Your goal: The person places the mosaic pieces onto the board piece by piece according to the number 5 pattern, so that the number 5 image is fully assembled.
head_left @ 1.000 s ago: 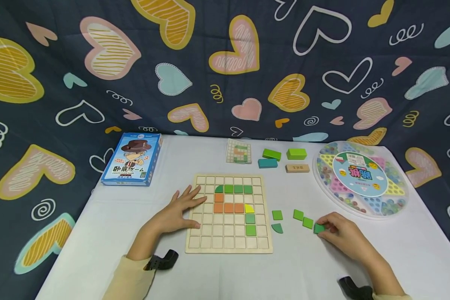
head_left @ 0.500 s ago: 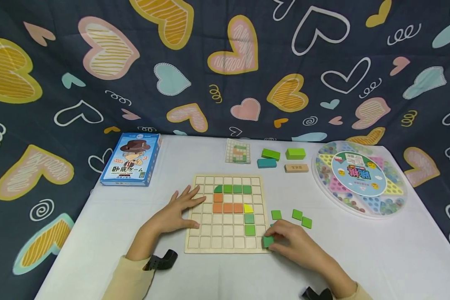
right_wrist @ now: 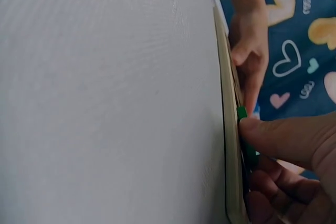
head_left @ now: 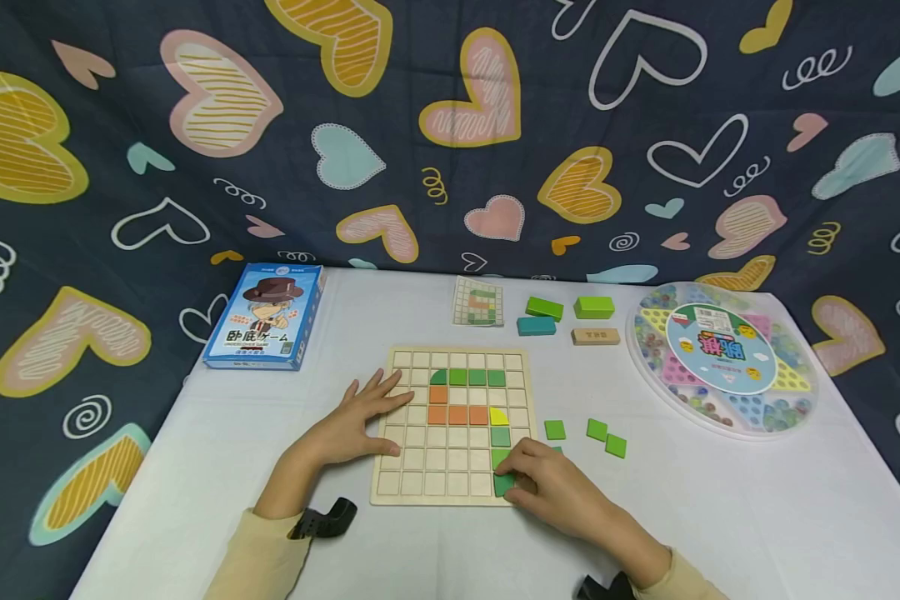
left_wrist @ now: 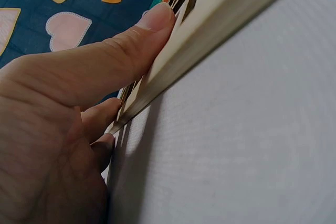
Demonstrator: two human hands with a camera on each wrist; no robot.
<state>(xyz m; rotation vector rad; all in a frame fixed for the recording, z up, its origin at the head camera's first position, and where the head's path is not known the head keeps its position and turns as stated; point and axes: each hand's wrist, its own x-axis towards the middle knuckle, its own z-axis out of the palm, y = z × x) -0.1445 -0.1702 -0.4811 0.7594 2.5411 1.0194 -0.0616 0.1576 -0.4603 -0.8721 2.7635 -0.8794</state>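
Note:
A wooden grid board (head_left: 450,502) lies on the white table with green, orange and yellow tiles set in its cells. My left hand (head_left: 345,429) rests along the board's left edge, fingers spread straight; in the left wrist view its thumb (left_wrist: 157,19) lies on the frame. My right hand (head_left: 562,492) pinches a dark green tile (head_left: 502,486) between thumb and fingers, at a cell in the bottom row. That cell is just below a lighter green tile (head_left: 499,459). From the right wrist, the pinched tile (right_wrist: 242,114) shows on edge at the board's surface.
Loose green square tiles (head_left: 555,430) lie right of the board, with a quarter-round tile mostly hidden by my right hand. Behind are a pattern card (head_left: 461,312), several blocks (head_left: 594,308) and a blue game box (head_left: 262,329). A round marble game (head_left: 648,392) sits at right.
My right hand has carried the dark green tile left from the table at right, over the board's right edge, to the bottom row. My left hand has stayed in place.

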